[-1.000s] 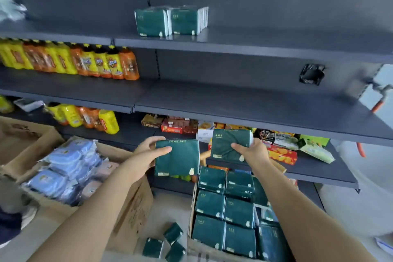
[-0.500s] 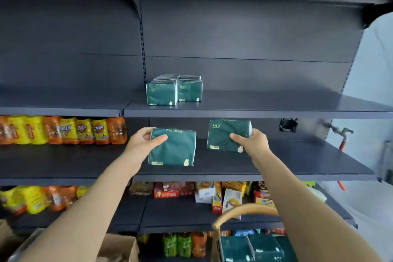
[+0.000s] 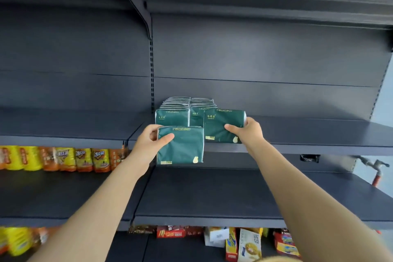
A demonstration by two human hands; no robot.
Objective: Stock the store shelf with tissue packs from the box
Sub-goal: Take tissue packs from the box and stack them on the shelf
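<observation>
At the shelf (image 3: 319, 134) edge, beside two stocked rows (image 3: 172, 116), one tissue pack (image 3: 221, 125) is gripped upright by the right hand (image 3: 247, 132), likely to start a third row; a second pack (image 3: 182, 147) is pinched by the left hand (image 3: 148, 144), just below.

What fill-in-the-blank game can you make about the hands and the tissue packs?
1. The left hand grips the left pack, whose colour is ____.
2. The right hand grips the right pack, printed with the word ____.
3. On the shelf, packs stand in ____ rows.
4. The bottles are yellow and ____.

Missing words: green; COMFORTABLE; two; orange.
</observation>
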